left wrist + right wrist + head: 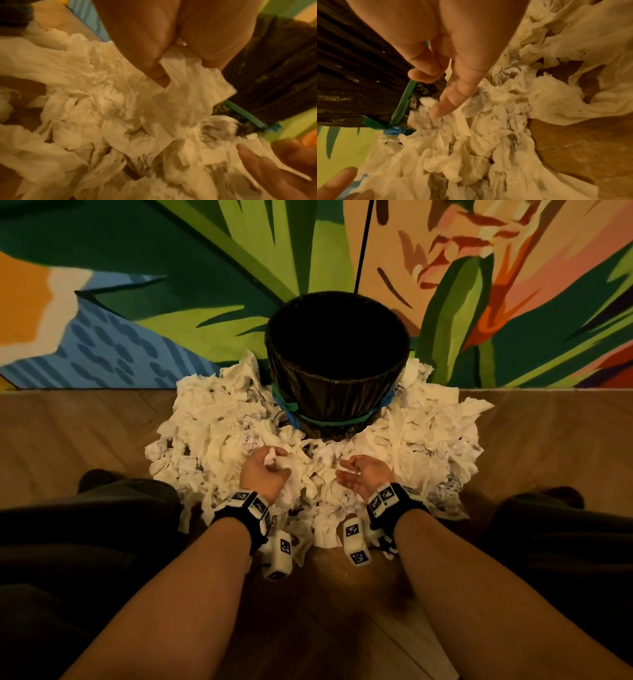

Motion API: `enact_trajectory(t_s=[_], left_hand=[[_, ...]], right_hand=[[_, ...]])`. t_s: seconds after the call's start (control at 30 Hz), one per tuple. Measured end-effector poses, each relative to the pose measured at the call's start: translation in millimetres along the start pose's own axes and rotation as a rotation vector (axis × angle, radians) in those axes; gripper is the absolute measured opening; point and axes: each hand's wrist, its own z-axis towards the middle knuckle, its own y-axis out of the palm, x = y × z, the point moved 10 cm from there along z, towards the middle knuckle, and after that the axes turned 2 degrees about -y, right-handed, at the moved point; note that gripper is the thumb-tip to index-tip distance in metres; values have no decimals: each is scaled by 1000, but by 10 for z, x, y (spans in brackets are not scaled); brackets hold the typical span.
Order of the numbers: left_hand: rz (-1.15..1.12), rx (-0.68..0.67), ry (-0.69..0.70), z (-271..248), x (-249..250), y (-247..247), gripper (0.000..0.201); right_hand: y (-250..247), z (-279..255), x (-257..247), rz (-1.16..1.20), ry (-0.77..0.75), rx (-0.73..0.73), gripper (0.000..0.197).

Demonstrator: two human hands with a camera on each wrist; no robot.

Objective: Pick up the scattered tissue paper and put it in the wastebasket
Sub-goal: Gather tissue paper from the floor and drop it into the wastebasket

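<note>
1. Head view: a dark wastebasket (337, 364) stands at the far side of the wooden floor (85, 433), against a painted wall (171, 285). White tissue paper (212, 419) is heaped around its base on the left, right and near sides. The left hand (265, 472) is over the near part of the heap, its fingers curled around a small tissue wad (272, 457). The right hand (361, 475) is just to the right, palm up, fingers relaxed and slightly spread, holding nothing.
2. Left wrist view: thumb and fingers (149, 59) pinch a crumpled sheet (188, 86) above the heap, with the basket's green band (243, 115) beyond.
3. Right wrist view: the fingers (453, 97) stretch loosely apart over the tissue, the longest fingertip at its surface; whether it touches I cannot tell.
</note>
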Motion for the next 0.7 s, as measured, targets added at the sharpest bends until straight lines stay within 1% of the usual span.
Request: enact_trajectory(t_s=[0.07,0.1,0.13,0.2,0.23,0.27,0.3,0.33,0.37,0.4,0.43,0.47,0.53,0.57,0.63,0.7], left_hand=[[81,-51,22,-25,-37,86,29],[123,-50,39,-32,-45,93,32],[138,-42,43,-33,-55,93,35],[98,-11,38,-18,-77,51,36],[84,17,32,-19,-80,6,34],[105,56,11,-6,-102,-55,31],[166,99,9,-13,-85,-119,29],[237,131,4,-23,-80,-165,28],[280,162,-14,-34,-93,-219,26],[328,171,-12,-46,-68,-230,31],[318,152,6,-64,-40,-202,36],[292,123,48,-61,-10,-159,33],[310,36,138,-82,54,-46,20],[351,0,175,-87,74,-5,23],[453,-70,208,-104,64,73,37],[607,-138,202,-123,24,150,53]], right_hand=[[-38,9,102,-29,37,18,22],[-79,18,119,-110,18,37,20],[-130,34,89,-294,-42,58,17],[-108,19,-49,-909,-253,37,11],[-40,4,-30,-1197,-331,-13,20],[9,-3,66,-1424,-359,-79,32],[26,-13,183,-1580,-354,-138,43],[19,-23,278,-1658,-342,-173,48],[-5,-32,332,-1671,-339,-178,49],[-22,-35,348,-1649,-353,-173,46],[-33,-41,346,-1617,-370,-172,43],[-42,-35,331,-1582,-381,-169,41],[-50,-42,240,-1497,-399,-143,34],[-52,-48,176,-1448,-411,-121,30],[-57,-46,61,-1381,-431,-75,26],[-20,-46,37,-1419,-430,-91,24]])
